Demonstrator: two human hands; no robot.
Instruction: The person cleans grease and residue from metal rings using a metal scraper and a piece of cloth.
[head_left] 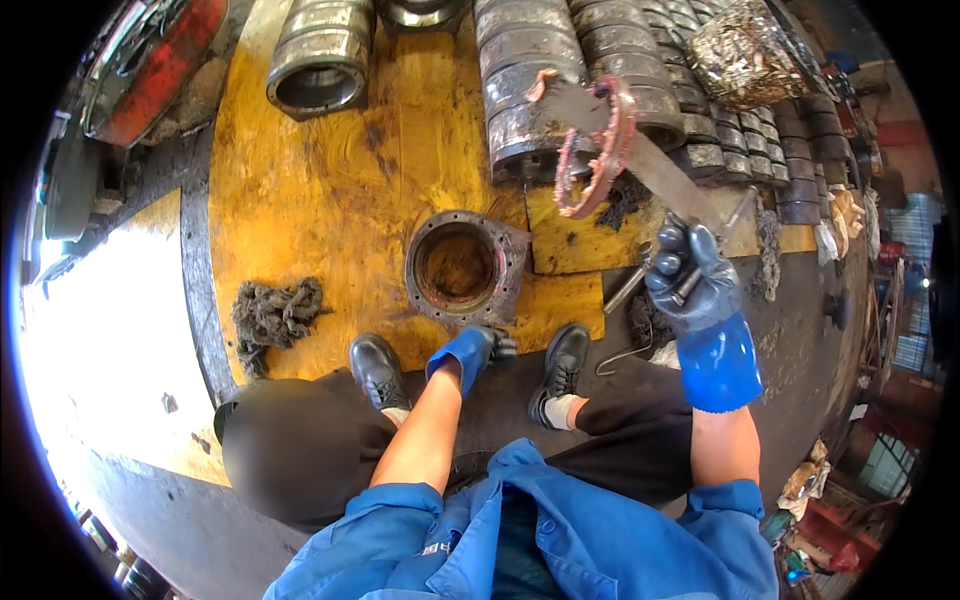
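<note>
My right hand [695, 270], in a blue and grey rubber glove, is raised at the right and closed around the handle end of a flat metal scraper [665, 178]. The blade slants up to the left, with a ring coated in reddish grease [622, 135] hanging around it. A pinkish clump of grease [541, 84] clings near the blade's tip. My gloved left hand [486, 344] is low, at the near edge of a round metal housing [412, 262] with bolt holes around its rim. Its fingers point right and look apart, holding nothing; whether they touch the housing I cannot tell.
The housing lies on an oily yellow board [330, 200]. Rows of metal cylinders [525, 80] stand behind, with one cylinder [318, 65] farther left. A dark rag [275, 315] lies at the left. A metal rod [626, 290] rests below my right hand. My shoes flank the left hand.
</note>
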